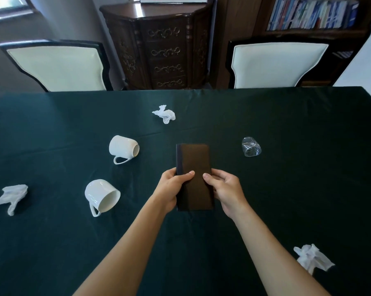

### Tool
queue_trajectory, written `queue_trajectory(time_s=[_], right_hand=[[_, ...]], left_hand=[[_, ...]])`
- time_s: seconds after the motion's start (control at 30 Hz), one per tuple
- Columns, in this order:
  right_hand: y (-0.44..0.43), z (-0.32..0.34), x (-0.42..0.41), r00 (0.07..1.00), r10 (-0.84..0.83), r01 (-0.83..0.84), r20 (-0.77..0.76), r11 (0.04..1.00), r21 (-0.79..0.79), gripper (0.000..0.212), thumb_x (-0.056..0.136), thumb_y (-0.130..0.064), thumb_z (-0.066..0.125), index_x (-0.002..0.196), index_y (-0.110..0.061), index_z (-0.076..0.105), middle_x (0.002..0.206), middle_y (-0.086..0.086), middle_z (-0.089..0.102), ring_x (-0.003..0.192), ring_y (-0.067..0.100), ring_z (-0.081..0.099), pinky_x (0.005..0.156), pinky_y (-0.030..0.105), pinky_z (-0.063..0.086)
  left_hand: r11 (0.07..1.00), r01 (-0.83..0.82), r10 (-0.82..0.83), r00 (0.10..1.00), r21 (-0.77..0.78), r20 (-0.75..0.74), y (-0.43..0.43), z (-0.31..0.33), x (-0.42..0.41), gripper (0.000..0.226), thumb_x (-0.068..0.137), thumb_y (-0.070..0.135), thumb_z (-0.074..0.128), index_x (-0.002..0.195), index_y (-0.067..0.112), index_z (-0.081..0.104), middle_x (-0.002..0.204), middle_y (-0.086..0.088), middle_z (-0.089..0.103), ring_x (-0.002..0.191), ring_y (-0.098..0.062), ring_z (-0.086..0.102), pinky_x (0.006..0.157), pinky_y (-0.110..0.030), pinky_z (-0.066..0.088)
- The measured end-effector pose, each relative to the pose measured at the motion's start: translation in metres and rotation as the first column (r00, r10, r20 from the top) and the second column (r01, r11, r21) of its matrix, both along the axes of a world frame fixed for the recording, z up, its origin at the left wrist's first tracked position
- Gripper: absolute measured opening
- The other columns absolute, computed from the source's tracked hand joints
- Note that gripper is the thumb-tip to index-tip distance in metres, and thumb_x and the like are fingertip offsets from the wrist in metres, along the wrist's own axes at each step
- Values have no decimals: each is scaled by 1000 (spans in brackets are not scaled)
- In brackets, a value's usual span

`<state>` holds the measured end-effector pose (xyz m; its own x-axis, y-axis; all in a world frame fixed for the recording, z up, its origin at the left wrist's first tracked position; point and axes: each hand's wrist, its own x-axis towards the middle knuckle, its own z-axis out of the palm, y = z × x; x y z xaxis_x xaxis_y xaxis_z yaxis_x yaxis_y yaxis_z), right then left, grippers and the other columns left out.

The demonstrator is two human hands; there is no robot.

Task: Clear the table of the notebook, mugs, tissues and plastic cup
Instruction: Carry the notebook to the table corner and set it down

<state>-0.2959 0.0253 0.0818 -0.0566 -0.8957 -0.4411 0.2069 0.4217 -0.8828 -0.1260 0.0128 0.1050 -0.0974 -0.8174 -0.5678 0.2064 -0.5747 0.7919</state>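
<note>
A closed brown notebook (194, 161) with a dark spine is held at the table's middle. My left hand (171, 189) grips its left edge and my right hand (225, 191) grips its right edge, thumbs on the cover. Two white mugs lie on their sides to the left: one farther back (122, 147), one nearer (100, 194). A clear plastic cup (251, 146) lies tipped over to the right. Crumpled white tissues rest at the far centre (164, 113), the left edge (11, 197) and the near right (311, 259).
The table carries a dark green cloth (287, 189). Two cream-backed chairs (56, 65) (276, 65) stand at the far side. Behind them are a carved wooden cabinet (163, 45) and a bookshelf (312, 13).
</note>
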Motion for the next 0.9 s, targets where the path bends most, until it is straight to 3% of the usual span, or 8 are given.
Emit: queue_trajectory(time_s=[0.23, 0.37, 0.53, 0.67, 0.9], right_hand=[[52, 36, 17, 994, -105, 104, -13, 992, -65, 23, 94, -15, 73, 117, -12, 73, 106, 9, 80, 101, 24, 77, 89, 44, 63], [92, 47, 31, 975, -217, 220, 43, 971, -93, 18, 93, -10, 73, 111, -11, 74, 102, 8, 82, 95, 22, 78, 78, 34, 64], [144, 55, 40, 935, -348, 353, 69, 931, -88, 19, 93, -8, 73, 112, -9, 75, 102, 8, 82, 93, 21, 79, 71, 30, 63], [191, 63, 25, 897, -440, 443, 50, 893, -84, 25, 93, -10, 74, 117, -9, 73, 105, 8, 81, 97, 22, 78, 72, 32, 63], [261, 96, -36, 836, -547, 538, -25, 829, -154, 15, 92, -10, 74, 106, -16, 75, 95, 3, 83, 88, 16, 79, 67, 27, 62]], left_hand=[[984, 162, -167, 984, -70, -67, 29, 23, 22, 27, 97, 14, 72, 123, 5, 71, 114, -16, 81, 99, -27, 80, 72, -34, 65], [968, 227, -233, 971, -104, -55, 53, 27, 33, 29, 96, 17, 74, 121, 4, 73, 113, -16, 81, 102, -29, 79, 78, -38, 65], [940, 318, -328, 941, -121, -80, 87, 32, 34, 26, 94, 18, 76, 115, 2, 76, 108, -17, 82, 89, -24, 81, 69, -34, 65], [898, 420, -430, 901, -132, -62, 118, 39, 12, 25, 94, 20, 76, 114, 3, 77, 110, -16, 82, 94, -27, 80, 74, -38, 65], [827, 536, -557, 823, -169, -113, 169, 67, -61, 24, 97, 18, 73, 115, 2, 76, 112, -15, 82, 98, -28, 80, 83, -45, 67]])
